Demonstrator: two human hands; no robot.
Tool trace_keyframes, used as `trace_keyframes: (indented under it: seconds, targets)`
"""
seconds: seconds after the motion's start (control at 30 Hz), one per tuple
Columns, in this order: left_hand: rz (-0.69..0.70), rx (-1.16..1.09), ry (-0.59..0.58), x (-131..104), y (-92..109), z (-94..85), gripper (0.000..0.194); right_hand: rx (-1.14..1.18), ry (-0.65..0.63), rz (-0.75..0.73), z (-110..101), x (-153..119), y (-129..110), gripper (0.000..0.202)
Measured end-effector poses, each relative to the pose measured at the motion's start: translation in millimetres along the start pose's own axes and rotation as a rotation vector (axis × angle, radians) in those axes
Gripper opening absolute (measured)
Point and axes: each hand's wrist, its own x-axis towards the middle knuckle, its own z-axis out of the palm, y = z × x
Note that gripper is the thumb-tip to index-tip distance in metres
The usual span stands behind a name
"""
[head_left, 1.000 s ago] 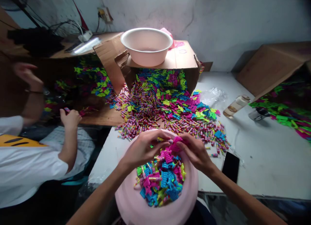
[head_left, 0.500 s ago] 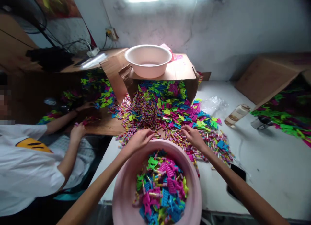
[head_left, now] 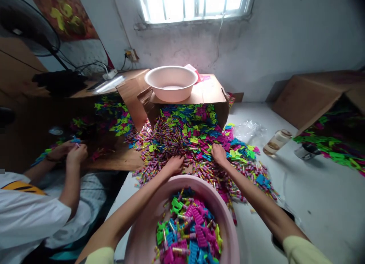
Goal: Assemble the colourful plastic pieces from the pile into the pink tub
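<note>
My left hand (head_left: 174, 165) reaches over the tub's far rim into a heap of small striped tubes (head_left: 168, 136), fingers bent down and closed among them. My right hand (head_left: 219, 154) is closed at the edge of a spread of flat pink, blue and yellow-green plastic pieces (head_left: 205, 136). Whatever lies between the fingertips of either hand is too small or hidden to make out. Below my forearms stands a round pink tub (head_left: 228, 222). It holds a mix of bright plastic toy pieces (head_left: 196, 226), some with striped tubes attached.
A pale basin (head_left: 171, 83) sits on a cardboard box (head_left: 211, 91) spilling pieces. To the right are a bottle (head_left: 277, 143), a dark cup (head_left: 307, 151), crumpled clear plastic (head_left: 249, 131) and another box (head_left: 308, 97). A co-worker's hands (head_left: 75, 152) handle a small blue piece at left.
My right hand has moved forward and left onto the plastic pieces, and its fingers have closed. My left hand has dipped into the tubes. The co-worker's hands have come together. The view has tilted up.
</note>
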Motion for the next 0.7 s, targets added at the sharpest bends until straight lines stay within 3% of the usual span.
trace_keyframes:
  seconds: [0.17, 0.3, 0.5, 0.6, 0.7]
  targets:
    - [-0.101, -0.205, 0.116, 3, 2, -13.7, 0.033, 0.362, 0.002, 0.108, -24, -6, -1, 0.034]
    - [-0.144, -0.422, 0.269, -9, 19, -34.0, 0.030, 0.757, -0.080, 0.141, -42, -46, -13, 0.036]
    - [-0.030, -0.727, 0.378, -68, 79, -62.2, 0.029, 1.150, -0.214, 0.155, -67, -131, -51, 0.046]
    - [-0.011, -0.811, 0.421, -104, 106, -75.1, 0.028, 1.248, -0.245, 0.168, -83, -159, -67, 0.046]
    - [-0.029, -0.918, 0.499, -132, 121, -84.6, 0.024, 1.313, -0.306, 0.194, -97, -177, -79, 0.038]
